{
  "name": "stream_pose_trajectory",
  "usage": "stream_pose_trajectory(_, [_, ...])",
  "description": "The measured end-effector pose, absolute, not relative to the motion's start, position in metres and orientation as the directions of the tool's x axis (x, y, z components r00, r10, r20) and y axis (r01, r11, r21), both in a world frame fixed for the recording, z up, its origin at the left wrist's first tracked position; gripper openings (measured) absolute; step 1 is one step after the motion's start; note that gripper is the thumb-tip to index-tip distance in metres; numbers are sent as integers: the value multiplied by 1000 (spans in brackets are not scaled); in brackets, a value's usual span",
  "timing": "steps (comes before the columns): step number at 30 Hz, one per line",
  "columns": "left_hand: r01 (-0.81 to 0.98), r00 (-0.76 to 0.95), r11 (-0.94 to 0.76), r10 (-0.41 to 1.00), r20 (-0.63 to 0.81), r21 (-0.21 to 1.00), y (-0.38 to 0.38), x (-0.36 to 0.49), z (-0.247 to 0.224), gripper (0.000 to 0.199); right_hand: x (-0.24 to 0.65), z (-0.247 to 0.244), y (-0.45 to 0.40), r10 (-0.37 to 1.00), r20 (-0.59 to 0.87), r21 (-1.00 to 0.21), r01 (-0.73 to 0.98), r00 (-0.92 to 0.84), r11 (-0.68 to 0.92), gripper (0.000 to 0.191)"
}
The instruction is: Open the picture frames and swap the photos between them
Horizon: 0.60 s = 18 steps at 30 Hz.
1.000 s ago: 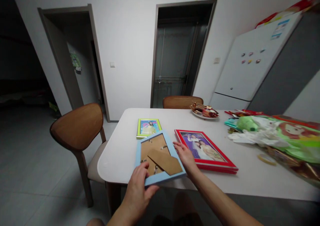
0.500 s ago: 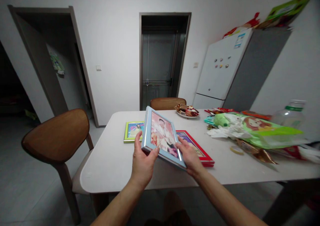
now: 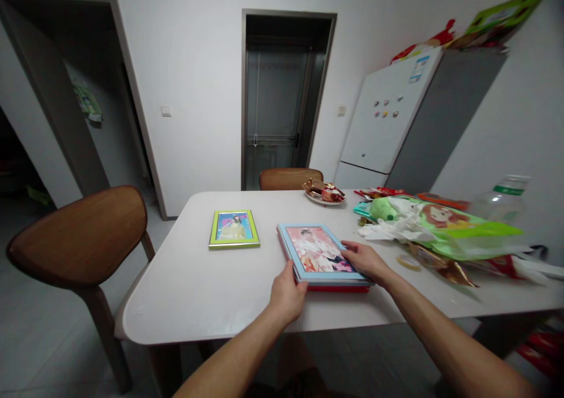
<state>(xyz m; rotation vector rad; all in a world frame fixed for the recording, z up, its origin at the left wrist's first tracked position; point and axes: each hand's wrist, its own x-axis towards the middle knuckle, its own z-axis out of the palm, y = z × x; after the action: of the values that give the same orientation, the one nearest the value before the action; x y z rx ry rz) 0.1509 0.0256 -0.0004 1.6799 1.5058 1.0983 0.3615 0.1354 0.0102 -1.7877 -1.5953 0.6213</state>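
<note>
A light blue picture frame point(image 3: 319, 251) with a pinkish picture lies on top of a red picture frame point(image 3: 339, 289), whose edge shows beneath it. My left hand point(image 3: 287, 292) grips the near left corner of the blue frame, thumb along its side. At the right edge, my right hand point(image 3: 363, 262) holds the same frame, thumb and fingers over its border. A lime green picture frame point(image 3: 234, 229) with a figure in a yellow dress lies flat to the left, apart from both hands.
The white table point(image 3: 198, 292) bears a plate of wrapped snacks point(image 3: 325, 192) at the back. On the right are a green plastic bag point(image 3: 458, 225), a tape roll point(image 3: 408, 262) and a clear bottle point(image 3: 502, 201). Brown chairs stand left point(image 3: 83, 233) and behind point(image 3: 291, 179).
Both hands have lowered the blue picture frame from a tilted hold in the air onto the red one, moving right and down. The green frame is now fully uncovered.
</note>
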Motion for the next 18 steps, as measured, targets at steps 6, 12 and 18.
stream_pose_trajectory(6, [602,-75,-103,980,184,792,21,100,-12,45,286,22,109,925,371,-573,764,-80,296,37])
stream_pose_trajectory(12, [722,-181,-48,950,255,691,10,37,-19,39,147,5,101,743,329,-332,665,-583,669,40])
stream_pose_trajectory(18, [795,-189,-38,933,307,605,0,12,-20,38,107,-15,124,786,322,-310,725,-528,615,43])
